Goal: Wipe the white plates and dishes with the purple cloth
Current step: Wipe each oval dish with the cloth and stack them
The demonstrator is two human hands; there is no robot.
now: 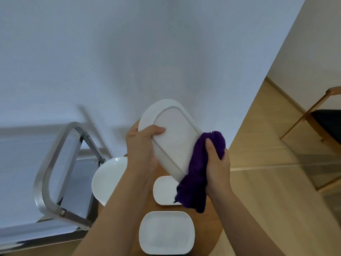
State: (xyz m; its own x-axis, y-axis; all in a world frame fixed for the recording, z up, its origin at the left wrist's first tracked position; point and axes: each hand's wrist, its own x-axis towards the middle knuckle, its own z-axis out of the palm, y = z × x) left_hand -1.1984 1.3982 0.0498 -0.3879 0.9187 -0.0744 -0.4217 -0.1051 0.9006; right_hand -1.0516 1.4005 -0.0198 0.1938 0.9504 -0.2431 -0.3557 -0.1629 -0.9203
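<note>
Right hand (217, 167) grips the bunched purple cloth (201, 169) against the lower right rim of the white oblong ceramic dish (175, 137). That dish is held tilted, underside toward the camera, above the round wooden table (212, 228). Left hand (142, 145) clamps its opposite edge, thumb on the base. Good wiping here probably means firm strokes along the raised foot ring while the left hand braces. Below lie three more white dishes: nearest (166, 233), middle (164, 189), left (108, 180).

Left hand (142, 145) grips the raised white oblong plate (175, 137), underside facing the camera. Right hand (217, 163) presses the purple cloth (199, 170) against its edge. Three white dishes rest on the bench (212, 228).
</note>
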